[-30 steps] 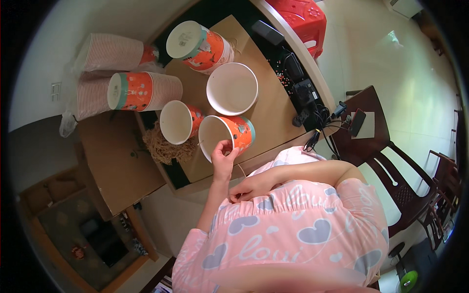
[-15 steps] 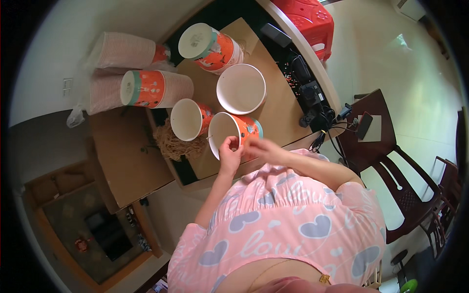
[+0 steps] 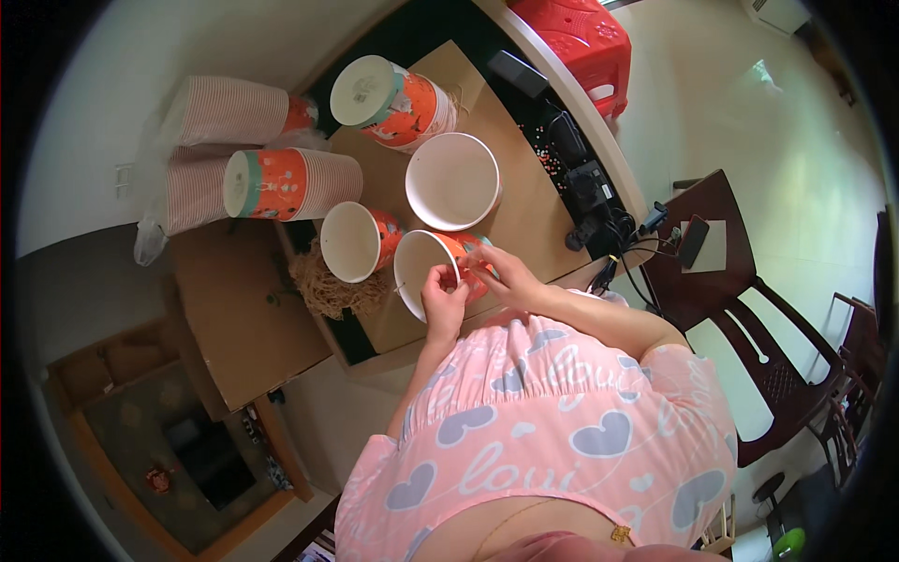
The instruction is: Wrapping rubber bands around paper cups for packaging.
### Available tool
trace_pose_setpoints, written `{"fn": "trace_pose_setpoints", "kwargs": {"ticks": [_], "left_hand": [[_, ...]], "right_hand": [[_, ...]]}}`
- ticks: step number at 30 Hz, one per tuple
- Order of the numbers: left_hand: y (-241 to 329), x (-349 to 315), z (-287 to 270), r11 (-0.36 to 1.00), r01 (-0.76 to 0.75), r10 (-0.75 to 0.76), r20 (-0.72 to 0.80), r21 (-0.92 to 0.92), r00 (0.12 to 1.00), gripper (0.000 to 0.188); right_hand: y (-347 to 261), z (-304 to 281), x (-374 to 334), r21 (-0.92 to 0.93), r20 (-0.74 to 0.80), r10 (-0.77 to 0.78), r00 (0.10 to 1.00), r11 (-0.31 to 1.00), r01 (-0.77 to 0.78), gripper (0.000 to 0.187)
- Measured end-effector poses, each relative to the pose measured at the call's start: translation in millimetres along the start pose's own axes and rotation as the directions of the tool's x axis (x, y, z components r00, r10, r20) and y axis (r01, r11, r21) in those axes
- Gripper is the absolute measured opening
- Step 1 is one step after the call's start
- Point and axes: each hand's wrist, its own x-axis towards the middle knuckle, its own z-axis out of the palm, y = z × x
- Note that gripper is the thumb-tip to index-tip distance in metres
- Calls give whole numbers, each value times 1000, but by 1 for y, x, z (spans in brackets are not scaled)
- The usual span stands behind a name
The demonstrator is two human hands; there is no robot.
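A paper bucket [image 3: 419, 262], white inside with an orange printed wall, lies tipped toward me at the table's front edge. My left hand [image 3: 444, 302] is closed on its near rim, thumb and fingertips together. Close beside it, over the orange wall, my right hand [image 3: 506, 281] has its fingers bent in a pinch; whatever is between them is too small to make out. A second paper bucket [image 3: 352, 242] tilts just to the left, and a larger white-mouthed bucket [image 3: 453, 181] stands behind. A heap of tan twine [image 3: 332, 283] lies at the left.
Nested bucket stacks lie on their sides, one stack [image 3: 290, 184] at left and another [image 3: 393, 101] at the back. Black devices and cables [image 3: 590, 187] line the right edge. A red stool [image 3: 585, 47] and a dark chair [image 3: 740, 281] stand beyond. A cardboard box [image 3: 248, 323] is at left.
My right hand has come in from a blurred motion and its fingers now bend beside the left fingertips. The view has shifted slightly, while the left hand keeps its hold on the rim.
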Motion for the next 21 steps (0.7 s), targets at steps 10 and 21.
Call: {"fn": "trace_pose_setpoints", "kwargs": {"ticks": [10,21], "left_hand": [[-1,9,6,999,-25,25,-9,-35,1000,23],[-1,8,10,979,-104,101,26,177,995,24]], "right_hand": [[10,2,-1,-38,-17,46,999,998,-47,11],[7,-7,3,-27,-45,403,914,914,-405,13]]}}
